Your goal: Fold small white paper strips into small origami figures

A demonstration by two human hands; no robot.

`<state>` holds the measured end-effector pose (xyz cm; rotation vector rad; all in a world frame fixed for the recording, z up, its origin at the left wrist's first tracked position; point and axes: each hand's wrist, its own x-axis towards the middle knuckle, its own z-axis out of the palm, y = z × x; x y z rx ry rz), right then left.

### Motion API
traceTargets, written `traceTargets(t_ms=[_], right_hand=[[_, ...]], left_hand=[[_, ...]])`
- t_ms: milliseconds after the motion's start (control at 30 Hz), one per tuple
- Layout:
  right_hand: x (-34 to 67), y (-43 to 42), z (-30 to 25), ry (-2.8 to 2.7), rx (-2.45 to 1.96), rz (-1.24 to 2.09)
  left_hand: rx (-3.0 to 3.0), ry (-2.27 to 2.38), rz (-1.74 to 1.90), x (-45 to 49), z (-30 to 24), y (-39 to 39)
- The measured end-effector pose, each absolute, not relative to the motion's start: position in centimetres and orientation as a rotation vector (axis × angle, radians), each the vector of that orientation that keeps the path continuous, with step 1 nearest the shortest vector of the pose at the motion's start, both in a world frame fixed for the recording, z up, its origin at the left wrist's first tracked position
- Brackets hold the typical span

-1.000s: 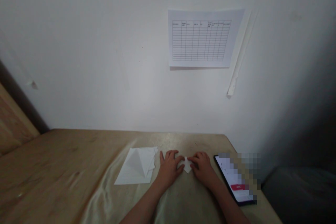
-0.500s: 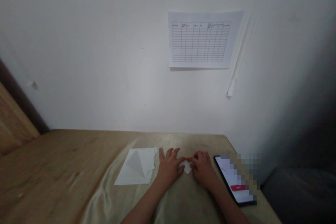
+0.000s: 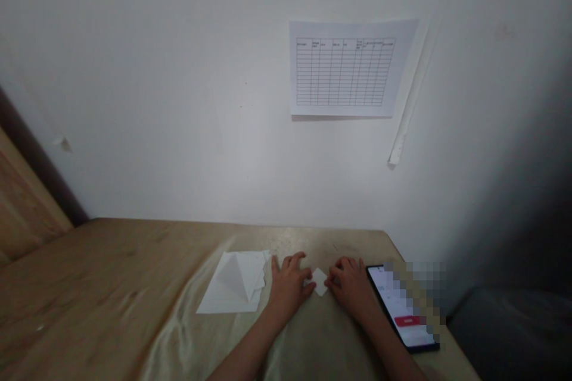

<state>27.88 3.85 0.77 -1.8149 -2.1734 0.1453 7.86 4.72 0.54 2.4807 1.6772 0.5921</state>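
A small folded piece of white paper lies on the table between my hands, its outline a diamond. My left hand has its thumb and forefinger closed at the paper's left corner, while the other fingers are spread toward the wall. At the right corner, the thumb and forefinger of my right hand are pinched together. Both side corners are hidden under the fingertips. Just left of my left hand rests a stack of white paper sheets, with a folded, greyer triangle on top.
A phone with a lit screen lies right of my right forearm, partly pixelated. The table has a creased tan cover and meets a white wall. A printed chart hangs there beside a narrow white strip.
My forefingers have drawn back from the paper's top corner to its sides, so the whole diamond's middle now shows. The view has shifted slightly.
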Motion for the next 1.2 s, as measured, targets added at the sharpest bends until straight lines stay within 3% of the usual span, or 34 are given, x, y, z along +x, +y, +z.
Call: traceTargets(t_ms=[1200], right_hand=[[27.9, 4.2, -0.8, -2.143, -1.794, 0.250]], left_hand=[[2.465, 1.633, 0.524, 7.9, -0.2, 4.5]])
